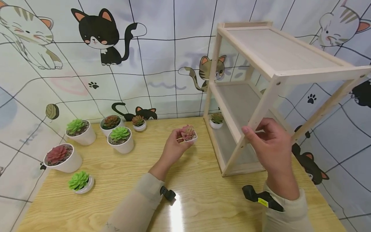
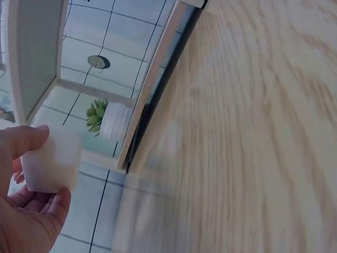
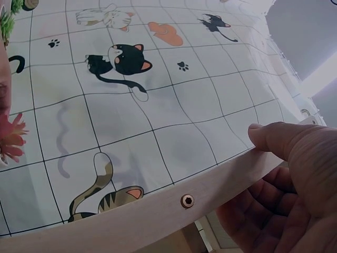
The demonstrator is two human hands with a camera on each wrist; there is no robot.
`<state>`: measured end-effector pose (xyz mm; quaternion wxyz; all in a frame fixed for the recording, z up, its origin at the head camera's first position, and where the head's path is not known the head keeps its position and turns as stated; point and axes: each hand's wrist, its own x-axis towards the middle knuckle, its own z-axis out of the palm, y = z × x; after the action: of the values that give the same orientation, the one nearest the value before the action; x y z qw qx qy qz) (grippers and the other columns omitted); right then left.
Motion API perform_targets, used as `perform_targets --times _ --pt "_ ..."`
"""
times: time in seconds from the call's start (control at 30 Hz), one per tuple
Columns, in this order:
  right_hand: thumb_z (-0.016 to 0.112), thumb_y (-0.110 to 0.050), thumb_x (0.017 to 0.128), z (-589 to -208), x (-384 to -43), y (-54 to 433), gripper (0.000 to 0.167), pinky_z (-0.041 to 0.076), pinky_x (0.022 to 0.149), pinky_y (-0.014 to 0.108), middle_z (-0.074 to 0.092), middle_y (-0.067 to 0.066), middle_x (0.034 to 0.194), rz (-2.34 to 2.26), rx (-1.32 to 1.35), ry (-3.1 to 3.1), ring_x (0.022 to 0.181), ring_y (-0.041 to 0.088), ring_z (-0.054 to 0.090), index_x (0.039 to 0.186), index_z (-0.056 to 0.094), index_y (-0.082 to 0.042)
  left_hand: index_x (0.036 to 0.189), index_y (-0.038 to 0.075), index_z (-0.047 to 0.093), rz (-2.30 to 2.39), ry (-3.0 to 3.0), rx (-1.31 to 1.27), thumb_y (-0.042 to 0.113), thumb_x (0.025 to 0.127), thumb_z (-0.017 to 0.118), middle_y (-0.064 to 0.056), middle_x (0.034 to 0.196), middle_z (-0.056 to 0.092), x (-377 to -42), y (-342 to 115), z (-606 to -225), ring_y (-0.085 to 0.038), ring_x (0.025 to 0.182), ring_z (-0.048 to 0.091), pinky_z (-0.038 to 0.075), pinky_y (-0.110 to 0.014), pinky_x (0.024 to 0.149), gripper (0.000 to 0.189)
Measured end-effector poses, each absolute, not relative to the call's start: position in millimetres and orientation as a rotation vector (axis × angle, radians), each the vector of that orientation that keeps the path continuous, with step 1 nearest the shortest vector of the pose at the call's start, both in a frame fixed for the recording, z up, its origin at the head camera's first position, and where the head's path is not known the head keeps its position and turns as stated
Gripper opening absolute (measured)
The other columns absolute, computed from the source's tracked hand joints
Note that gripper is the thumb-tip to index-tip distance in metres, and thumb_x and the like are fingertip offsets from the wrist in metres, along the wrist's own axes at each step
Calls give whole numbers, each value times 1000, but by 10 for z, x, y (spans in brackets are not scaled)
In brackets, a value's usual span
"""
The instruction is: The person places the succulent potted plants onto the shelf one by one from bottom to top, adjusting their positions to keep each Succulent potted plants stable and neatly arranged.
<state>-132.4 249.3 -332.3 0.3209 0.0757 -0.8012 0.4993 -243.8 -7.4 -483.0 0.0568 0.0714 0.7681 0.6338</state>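
Note:
My left hand (image 1: 177, 145) holds a small white pot with a pink succulent (image 1: 188, 132) between thumb and fingers, over the table left of a wooden shelf rack (image 1: 272, 72). In the left wrist view the white pot (image 2: 52, 161) is gripped from its sides. My right hand (image 1: 272, 145) grips the rack's near upright post, thumb on the front and fingers behind. The right wrist view shows the thumb and curled fingers around the post (image 3: 231, 184), near a hex bolt (image 3: 187, 201). On the rack's bottom shelf sits a small potted green succulent (image 1: 216, 120), toward the back.
Several potted succulents stand at the table's left: a large red one (image 1: 62, 157), a small green one (image 1: 81, 181), green ones (image 1: 120, 139) farther back, and a small reddish-brown one (image 1: 139, 123) near the wall. A cat-print curtain (image 1: 174, 58) hangs behind the table (image 1: 139, 164).

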Motion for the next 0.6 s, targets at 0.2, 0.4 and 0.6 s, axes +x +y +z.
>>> perform_targets --times 0.2,0.4,0.6 --pt "77 6 89 -3306 -1316 2467 27 57 74 11 72 -12 99 1318 168 -2126 75 1 68 114 70 8 145 6 49 1899 2340 212 19 91 82 -13 136 61 -2487 60 -4861 -30 121 63 57 -42 101 65" --pt "77 7 88 -3322 -1328 2475 25 57 73 11 71 -15 97 1320 191 -2102 74 0 68 112 70 9 147 7 48 1890 2319 237 19 92 80 -13 139 60 -2520 237 -4873 -30 123 62 57 -42 101 64" --pt "77 8 87 -3341 -1337 2484 26 57 74 11 72 -14 100 1302 225 -2084 77 1 68 112 70 10 146 4 48 1887 2322 274 17 91 81 -14 139 60 -2539 447 -4900 -29 122 61 54 -41 105 66"
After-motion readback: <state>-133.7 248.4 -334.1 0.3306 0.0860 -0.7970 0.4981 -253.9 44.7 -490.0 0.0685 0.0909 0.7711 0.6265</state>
